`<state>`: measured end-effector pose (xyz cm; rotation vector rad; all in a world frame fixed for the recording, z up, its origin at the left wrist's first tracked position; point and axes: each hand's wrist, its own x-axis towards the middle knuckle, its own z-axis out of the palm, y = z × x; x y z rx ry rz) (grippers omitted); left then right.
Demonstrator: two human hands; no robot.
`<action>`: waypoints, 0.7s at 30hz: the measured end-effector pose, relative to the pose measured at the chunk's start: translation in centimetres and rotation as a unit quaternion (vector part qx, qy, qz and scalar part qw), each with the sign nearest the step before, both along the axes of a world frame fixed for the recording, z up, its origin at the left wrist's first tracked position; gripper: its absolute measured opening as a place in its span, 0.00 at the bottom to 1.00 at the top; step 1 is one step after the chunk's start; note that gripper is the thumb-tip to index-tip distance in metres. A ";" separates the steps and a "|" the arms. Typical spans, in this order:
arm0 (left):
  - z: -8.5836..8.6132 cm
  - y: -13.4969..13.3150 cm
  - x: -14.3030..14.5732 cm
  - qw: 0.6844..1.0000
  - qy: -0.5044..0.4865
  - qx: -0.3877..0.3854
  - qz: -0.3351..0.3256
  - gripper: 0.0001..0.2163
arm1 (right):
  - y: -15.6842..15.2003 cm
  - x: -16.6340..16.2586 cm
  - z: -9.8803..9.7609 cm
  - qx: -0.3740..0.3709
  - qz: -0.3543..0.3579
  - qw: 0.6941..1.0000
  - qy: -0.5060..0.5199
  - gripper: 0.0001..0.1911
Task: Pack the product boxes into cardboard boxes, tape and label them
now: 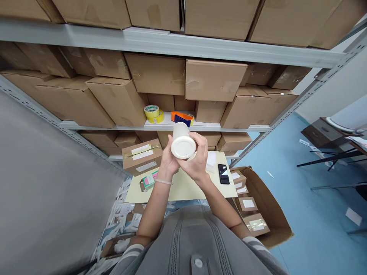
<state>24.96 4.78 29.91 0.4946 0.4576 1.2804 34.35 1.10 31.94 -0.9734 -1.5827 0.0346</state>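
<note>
A white cup-shaped container (182,143) is held up over the table, one round end tilted towards me. From its left and lower side my left hand (169,157) grips it. The fingers of my right hand (199,154) curl around its right side. Below lies a pale yellow tabletop (183,189). A green and pink small box (149,180) is by my left wrist, and a taped cardboard box (143,156) stands behind it. To the right of my right hand are a black phone (223,174) and some white paper (211,158).
Metal shelving (172,44) packed with cardboard boxes (215,80) faces me. Yellow tape rolls (153,113) and an orange and blue item (182,117) sit on a shelf. At right, a large open carton (269,214) holds several small boxes. Paper scraps litter the floor at left.
</note>
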 end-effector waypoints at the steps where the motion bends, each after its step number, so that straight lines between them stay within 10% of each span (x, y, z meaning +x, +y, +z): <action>1: 0.0 0.0 0.0 1.000 -0.001 -0.003 -0.003 0.26 | 0.0 -0.1 0.1 -0.002 0.005 1.000 0.004 0.35; 15: 1.1 -0.4 -1.3 0.986 0.098 0.101 0.093 0.23 | -0.7 1.5 -1.8 -0.072 -0.009 0.994 0.076 0.31; 21: 1.4 -0.5 -2.1 0.955 0.193 0.198 0.105 0.33 | -0.3 1.5 -2.8 -0.231 0.178 0.917 0.272 0.26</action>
